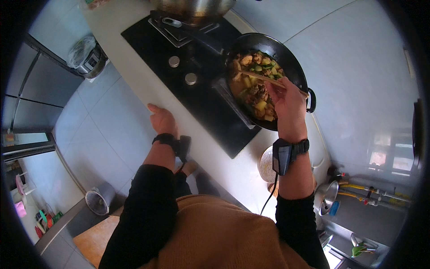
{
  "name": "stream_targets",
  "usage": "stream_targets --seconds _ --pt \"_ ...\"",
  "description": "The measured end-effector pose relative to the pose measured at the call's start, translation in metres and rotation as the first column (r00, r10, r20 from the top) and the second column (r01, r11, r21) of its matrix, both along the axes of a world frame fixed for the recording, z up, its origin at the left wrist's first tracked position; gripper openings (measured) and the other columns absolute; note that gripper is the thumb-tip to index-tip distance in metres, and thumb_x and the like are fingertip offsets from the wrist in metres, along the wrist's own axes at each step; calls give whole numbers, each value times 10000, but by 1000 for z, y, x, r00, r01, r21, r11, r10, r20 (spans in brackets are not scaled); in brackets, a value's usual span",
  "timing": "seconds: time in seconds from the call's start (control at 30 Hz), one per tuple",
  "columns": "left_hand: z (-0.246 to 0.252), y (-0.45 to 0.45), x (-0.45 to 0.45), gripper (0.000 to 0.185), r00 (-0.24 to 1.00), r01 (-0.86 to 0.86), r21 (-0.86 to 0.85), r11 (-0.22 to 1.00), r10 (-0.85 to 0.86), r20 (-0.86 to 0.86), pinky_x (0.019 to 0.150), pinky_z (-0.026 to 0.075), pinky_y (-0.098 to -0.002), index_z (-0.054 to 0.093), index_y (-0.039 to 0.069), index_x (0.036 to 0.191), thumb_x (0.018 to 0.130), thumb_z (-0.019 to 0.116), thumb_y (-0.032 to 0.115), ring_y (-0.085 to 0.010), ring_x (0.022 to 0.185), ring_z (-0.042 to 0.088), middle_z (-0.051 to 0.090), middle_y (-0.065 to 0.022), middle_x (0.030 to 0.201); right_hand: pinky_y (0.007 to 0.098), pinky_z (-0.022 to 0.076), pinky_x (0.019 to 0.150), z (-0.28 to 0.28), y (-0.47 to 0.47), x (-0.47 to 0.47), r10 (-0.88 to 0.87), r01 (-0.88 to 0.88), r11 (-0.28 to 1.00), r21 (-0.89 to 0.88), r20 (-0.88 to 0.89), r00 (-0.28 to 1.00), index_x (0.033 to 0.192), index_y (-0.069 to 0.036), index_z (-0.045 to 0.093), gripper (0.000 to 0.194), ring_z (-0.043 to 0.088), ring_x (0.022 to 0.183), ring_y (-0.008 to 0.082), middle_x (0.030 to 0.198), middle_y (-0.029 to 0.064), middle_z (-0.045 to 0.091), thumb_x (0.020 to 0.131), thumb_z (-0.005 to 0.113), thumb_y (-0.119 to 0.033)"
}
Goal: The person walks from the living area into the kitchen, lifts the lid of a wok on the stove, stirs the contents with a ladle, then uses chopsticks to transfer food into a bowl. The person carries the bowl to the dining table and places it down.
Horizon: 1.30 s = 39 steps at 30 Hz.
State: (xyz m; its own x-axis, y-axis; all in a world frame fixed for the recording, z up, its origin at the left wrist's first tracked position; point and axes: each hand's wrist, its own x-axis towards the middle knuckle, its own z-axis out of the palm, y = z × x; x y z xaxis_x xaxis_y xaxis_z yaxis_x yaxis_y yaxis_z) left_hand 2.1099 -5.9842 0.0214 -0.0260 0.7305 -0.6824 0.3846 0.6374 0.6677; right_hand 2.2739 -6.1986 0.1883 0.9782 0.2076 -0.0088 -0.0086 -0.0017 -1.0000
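My right hand (285,97) reaches over a black wok (295,64) and grips wooden chopsticks (260,77). Their tips meet a brown piece of food at the wok's left side. Chunks of browned meat, pale yellow pieces and green vegetables lie in a brownish sauce (243,88). Beneath the wok is a black glass cooktop (201,97) with two round knobs (182,70). My left hand (163,121) is at the front edge of the pale countertop (215,136), thumb sticking out. Its other fingers are mostly hidden, and I see nothing held in it.
A large metal pot (196,8) sits on the far burner. Behind my right wrist is a speckled bowl (266,164). A steel basin (327,197) stands farther right, by yellow pipes (352,186). On the floor are a bin (100,199) and a plastic-covered cooker (90,62).
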Motion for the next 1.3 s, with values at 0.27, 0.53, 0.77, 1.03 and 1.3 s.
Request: stream_targets --seconds 0.27,0.53,0.77,1.03,1.3 --pt "-5 0 -5 800 996 16 27 1000 -18 85 815 508 -388 517 -104 1191 948 244 608 -356 981 602 613 -228 1112 366 544 892 26 -41 -26 -137 214 925 315 -250 959 944 58 578 143 617 968 258 995 164 610 929 539 -79" --pt "-67 11 -13 726 968 252 203 946 -244 -62 868 502 -383 512 -81 1208 962 257 553 -356 1001 611 600 -231 1156 380 425 1057 51 -139 -88 -106 91 965 247 51 993 1190 127 482 301 533 1166 350 1198 233 529 989 422 -89" --pt "-64 21 -7 694 990 141 151 978 -139 -24 919 471 -400 515 -62 1230 959 283 534 -342 1050 593 597 -216 1181 374 521 957 54 -241 -148 -462 498 794 347 -187 867 993 95 589 187 617 1033 309 1017 229 628 946 514 -70" --pt "-16 0 0 660 998 -21 22 1000 20 67 977 435 -420 519 -40 1254 956 313 512 -326 1107 572 592 -199 1210 386 600 806 -9 -295 -184 -589 711 684 163 -452 670 903 70 591 127 662 881 327 922 196 640 908 556 -52" --pt "-6 0 -8 646 999 6 55 998 -8 50 972 448 -431 540 -30 1244 952 338 510 -333 1115 575 593 -202 1213 347 596 758 -10 -267 -175 -543 576 818 -5 -337 769 1000 60 602 183 693 788 290 895 201 663 881 600 -79"
